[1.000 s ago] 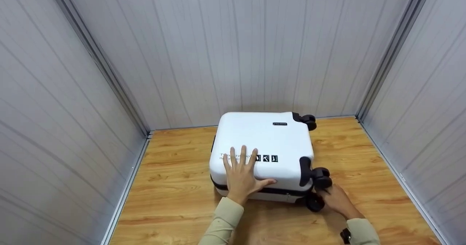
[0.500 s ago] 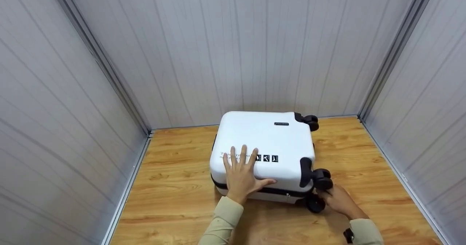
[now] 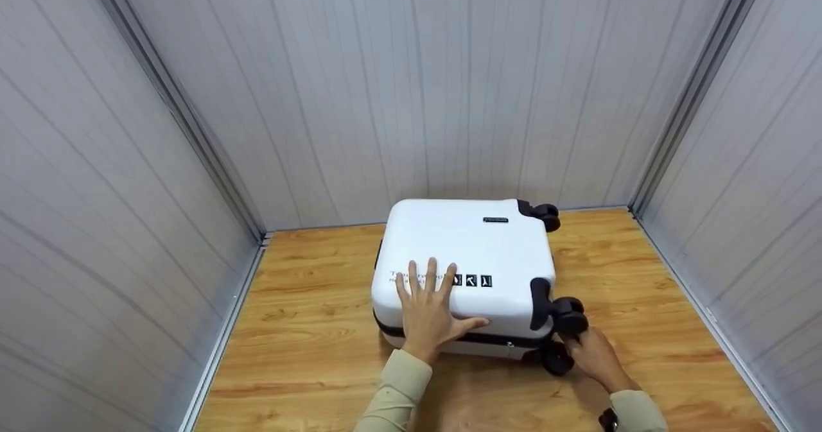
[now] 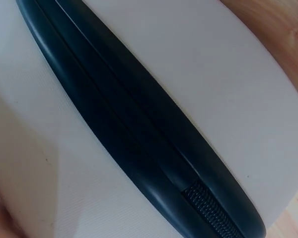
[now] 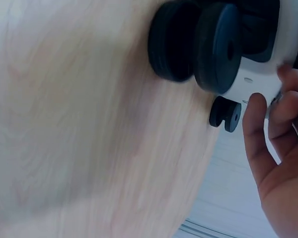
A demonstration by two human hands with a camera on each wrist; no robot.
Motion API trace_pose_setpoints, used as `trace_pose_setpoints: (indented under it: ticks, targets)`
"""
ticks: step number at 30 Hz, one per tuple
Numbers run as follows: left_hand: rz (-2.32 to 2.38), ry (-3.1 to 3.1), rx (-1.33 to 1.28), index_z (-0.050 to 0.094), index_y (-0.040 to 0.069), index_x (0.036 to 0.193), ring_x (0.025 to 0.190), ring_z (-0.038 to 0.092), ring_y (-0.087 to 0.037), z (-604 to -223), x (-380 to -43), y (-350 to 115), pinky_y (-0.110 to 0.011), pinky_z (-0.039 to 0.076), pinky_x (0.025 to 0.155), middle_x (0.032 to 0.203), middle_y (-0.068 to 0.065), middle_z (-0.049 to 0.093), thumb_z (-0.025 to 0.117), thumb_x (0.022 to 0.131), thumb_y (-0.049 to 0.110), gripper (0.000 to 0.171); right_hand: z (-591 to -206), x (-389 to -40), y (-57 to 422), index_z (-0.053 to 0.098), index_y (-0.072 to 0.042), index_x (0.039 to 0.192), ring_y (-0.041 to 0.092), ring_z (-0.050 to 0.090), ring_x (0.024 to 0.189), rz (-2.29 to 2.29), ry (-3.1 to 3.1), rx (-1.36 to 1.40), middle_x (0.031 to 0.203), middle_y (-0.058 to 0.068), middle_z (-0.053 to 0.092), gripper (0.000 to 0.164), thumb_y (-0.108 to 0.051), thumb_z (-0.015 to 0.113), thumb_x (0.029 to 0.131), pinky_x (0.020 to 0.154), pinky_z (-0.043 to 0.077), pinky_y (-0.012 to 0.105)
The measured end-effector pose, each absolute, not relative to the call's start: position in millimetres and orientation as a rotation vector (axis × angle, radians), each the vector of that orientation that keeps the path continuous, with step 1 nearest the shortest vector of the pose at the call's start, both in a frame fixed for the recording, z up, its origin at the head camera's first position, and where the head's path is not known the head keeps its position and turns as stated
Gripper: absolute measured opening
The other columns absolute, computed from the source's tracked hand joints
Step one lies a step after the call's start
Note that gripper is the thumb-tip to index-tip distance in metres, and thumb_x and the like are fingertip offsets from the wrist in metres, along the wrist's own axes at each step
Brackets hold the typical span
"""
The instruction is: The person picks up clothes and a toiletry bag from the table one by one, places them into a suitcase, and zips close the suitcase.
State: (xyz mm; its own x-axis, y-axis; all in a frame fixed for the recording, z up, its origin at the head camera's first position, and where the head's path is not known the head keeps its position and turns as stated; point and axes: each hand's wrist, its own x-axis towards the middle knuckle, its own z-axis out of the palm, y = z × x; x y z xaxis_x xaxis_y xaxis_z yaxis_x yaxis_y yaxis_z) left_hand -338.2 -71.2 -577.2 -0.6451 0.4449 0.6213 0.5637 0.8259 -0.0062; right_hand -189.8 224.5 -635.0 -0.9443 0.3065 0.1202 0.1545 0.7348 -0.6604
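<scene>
A white hard-shell suitcase (image 3: pixel 462 246) lies flat on the wooden floor, its black wheels (image 3: pixel 568 315) pointing right. My left hand (image 3: pixel 427 313) rests on its top and near edge with fingers spread, over part of the printed lettering. Along the near side runs a black seam (image 4: pixel 124 104), with zipper teeth (image 4: pixel 208 203) showing at one end in the left wrist view. My right hand (image 3: pixel 594 355) reaches in behind the near wheels at the suitcase's right end. In the right wrist view its bent fingers (image 5: pixel 256 119) are at the white shell; the thumb and any grip are hidden.
Pale panelled walls (image 3: pixel 411 85) stand behind and on both sides. The suitcase is near the back wall. Wooden floor (image 3: pixel 308 329) extends left and right of it. A far wheel (image 5: pixel 226 114) shows in the right wrist view.
</scene>
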Motion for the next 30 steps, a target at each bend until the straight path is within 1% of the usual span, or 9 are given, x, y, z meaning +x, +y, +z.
trace_pose_setpoints:
  ticks: [3, 6, 9, 14, 17, 19, 24, 27, 30]
  targets:
    - [-0.245, -2.357, -0.731, 0.052, 0.031, 0.150, 0.143, 0.043, -0.051, -578, -339, -70, -0.071, 0.032, 0.113, 0.155, -0.012, 0.052, 0.049, 0.054, 0.105, 0.122, -636, -190, 226, 0.067, 0.000, 0.098, 0.023, 0.060, 0.077, 0.972, -2.692, -0.359, 0.088, 0.013, 0.068, 0.006, -0.005, 0.062, 0.096, 0.072, 0.050, 0.044]
    - [-0.242, -2.337, -0.726, 0.053, 0.031, 0.150, 0.142, 0.044, -0.051, -578, -340, -70, -0.070, 0.033, 0.112, 0.154, -0.012, 0.052, 0.049, 0.054, 0.105, 0.122, -636, -190, 228, 0.067, -0.001, 0.092, 0.028, 0.065, 0.079, 0.878, -2.677, -0.297, 0.089, 0.017, 0.070, 0.002, -0.003, 0.067, 0.093, 0.072, 0.052, 0.050]
    - [-0.244, -2.337, -0.720, 0.053, 0.031, 0.150, 0.143, 0.043, -0.051, -579, -341, -70, -0.070, 0.032, 0.113, 0.155, -0.012, 0.052, 0.050, 0.054, 0.105, 0.122, -636, -189, 229, 0.065, -0.004, 0.083, 0.031, 0.066, 0.077, 0.796, -2.651, -0.232, 0.084, 0.016, 0.070, 0.010, 0.002, 0.069, 0.088, 0.070, 0.052, 0.051]
    - [-0.256, -2.340, -0.722, 0.054, 0.031, 0.149, 0.142, 0.044, -0.051, -579, -339, -70, -0.071, 0.032, 0.113, 0.154, -0.012, 0.053, 0.049, 0.054, 0.106, 0.121, -638, -189, 230, 0.062, -0.009, 0.073, 0.017, 0.058, 0.066, 0.826, -2.629, -0.208, 0.072, 0.004, 0.063, 0.022, 0.009, 0.068, 0.084, 0.063, 0.049, 0.037]
    - [-0.271, -2.337, -0.716, 0.055, 0.031, 0.148, 0.142, 0.044, -0.051, -579, -338, -69, -0.070, 0.032, 0.113, 0.153, -0.012, 0.054, 0.050, 0.052, 0.106, 0.121, -638, -188, 230, 0.058, -0.011, 0.069, 0.009, 0.046, 0.063, 0.949, -2.648, -0.236, 0.068, -0.002, 0.055, 0.027, 0.010, 0.062, 0.085, 0.062, 0.042, 0.028]
    - [-0.283, -2.332, -0.714, 0.056, 0.031, 0.147, 0.142, 0.044, -0.051, -579, -338, -69, -0.071, 0.031, 0.113, 0.152, -0.012, 0.054, 0.051, 0.052, 0.105, 0.121, -638, -186, 229, 0.058, -0.011, 0.070, 0.007, 0.047, 0.063, 1.004, -2.655, -0.252, 0.068, -0.003, 0.055, 0.027, 0.010, 0.059, 0.087, 0.062, 0.042, 0.026]
    - [-0.284, -2.324, -0.724, 0.057, 0.030, 0.146, 0.141, 0.045, -0.051, -582, -337, -67, -0.071, 0.032, 0.112, 0.152, -0.013, 0.055, 0.050, 0.053, 0.105, 0.121, -639, -178, 224, 0.068, -0.011, 0.081, 0.010, 0.059, 0.072, 0.975, -2.653, -0.267, 0.077, 0.001, 0.067, 0.020, 0.005, 0.064, 0.091, 0.068, 0.049, 0.031]
    - [-0.294, -2.336, -0.724, 0.056, 0.030, 0.147, 0.141, 0.045, -0.051, -582, -336, -67, -0.072, 0.031, 0.113, 0.152, -0.013, 0.054, 0.051, 0.052, 0.105, 0.121, -640, -173, 216, 0.077, -0.015, 0.095, 0.011, 0.068, 0.080, 0.913, -2.673, -0.226, 0.090, -0.001, 0.076, 0.014, -0.004, 0.069, 0.094, 0.072, 0.054, 0.033]
    - [-0.312, -2.354, -0.712, 0.055, 0.030, 0.148, 0.143, 0.043, -0.052, -582, -338, -67, -0.072, 0.029, 0.114, 0.154, -0.013, 0.053, 0.053, 0.052, 0.104, 0.121, -638, -174, 208, 0.078, -0.019, 0.099, 0.006, 0.064, 0.070, 0.848, -2.692, -0.166, 0.087, -0.006, 0.075, 0.011, -0.012, 0.069, 0.097, 0.067, 0.052, 0.030]
